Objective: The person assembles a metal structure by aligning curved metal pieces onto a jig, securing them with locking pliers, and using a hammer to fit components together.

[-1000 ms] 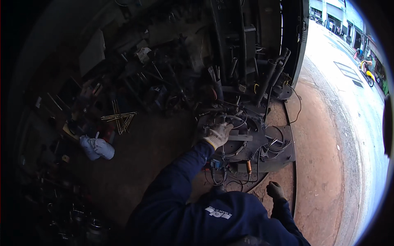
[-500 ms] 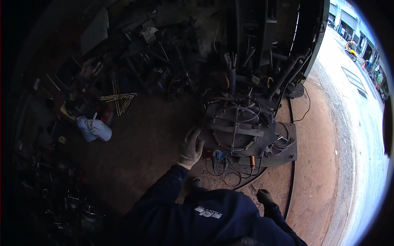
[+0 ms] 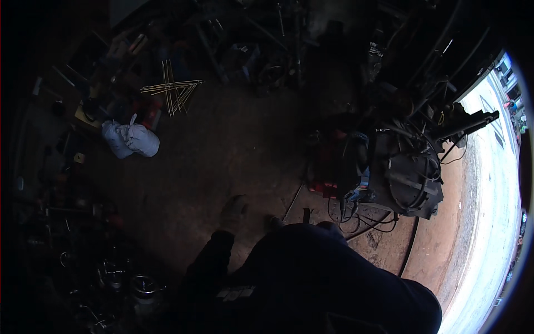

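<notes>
My left hand (image 3: 235,212), in a work glove, hangs low over the brown floor in dim light. Its fingers look loosely stretched out, and no object shows in it. My right hand is out of view, hidden past my dark-clothed body. To the right stands a dark metal work table (image 3: 431,209) with a round metal frame (image 3: 414,182) on it. Beside the table, a red boxy thing (image 3: 324,188) and a blue item (image 3: 364,177) sit close together, with black cables (image 3: 356,220) trailing below them.
Thin yellowish rods (image 3: 173,88) lie crossed at the upper left, near white sacks (image 3: 130,139). Dark clutter and metal parts (image 3: 114,273) crowd the lower left. Shelving or stands (image 3: 245,55) fill the dark back. A bright paved street (image 3: 489,222) runs along the right.
The view has swung left, so the table now sits farther right. My left hand has moved away from the table and lower. My right hand has left the view.
</notes>
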Motion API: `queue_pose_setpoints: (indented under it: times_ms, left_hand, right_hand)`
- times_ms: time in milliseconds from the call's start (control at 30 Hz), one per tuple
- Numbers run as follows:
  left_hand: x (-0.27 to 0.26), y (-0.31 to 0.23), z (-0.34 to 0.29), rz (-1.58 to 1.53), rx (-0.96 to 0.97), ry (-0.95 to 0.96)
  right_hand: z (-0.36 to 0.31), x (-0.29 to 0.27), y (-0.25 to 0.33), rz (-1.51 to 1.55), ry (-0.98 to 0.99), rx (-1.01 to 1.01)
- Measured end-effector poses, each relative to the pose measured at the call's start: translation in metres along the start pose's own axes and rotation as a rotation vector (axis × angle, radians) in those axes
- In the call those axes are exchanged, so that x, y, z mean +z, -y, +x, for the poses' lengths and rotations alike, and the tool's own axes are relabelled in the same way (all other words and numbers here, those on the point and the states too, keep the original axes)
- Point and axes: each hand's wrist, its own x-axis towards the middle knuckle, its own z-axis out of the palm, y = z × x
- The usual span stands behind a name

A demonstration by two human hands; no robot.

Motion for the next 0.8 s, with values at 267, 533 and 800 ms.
queue_pose_setpoints:
  times_ms: [267,533,800]
  left_hand:
    - [-0.058,0.116,0.079,-0.066,-0.288,0.107]
    - [-0.088,0.294,0.143,-0.171,-0.528,0.329]
    - [-0.157,0.489,0.117,-0.335,-1.121,0.401]
  right_hand:
    - [0.064,0.11,0.168,-0.127,-0.014,-0.055]
    - [0.166,0.234,0.358,-0.305,0.013,-0.016]
    - [0.279,0.429,0.721,-0.631,0.035,-0.645]
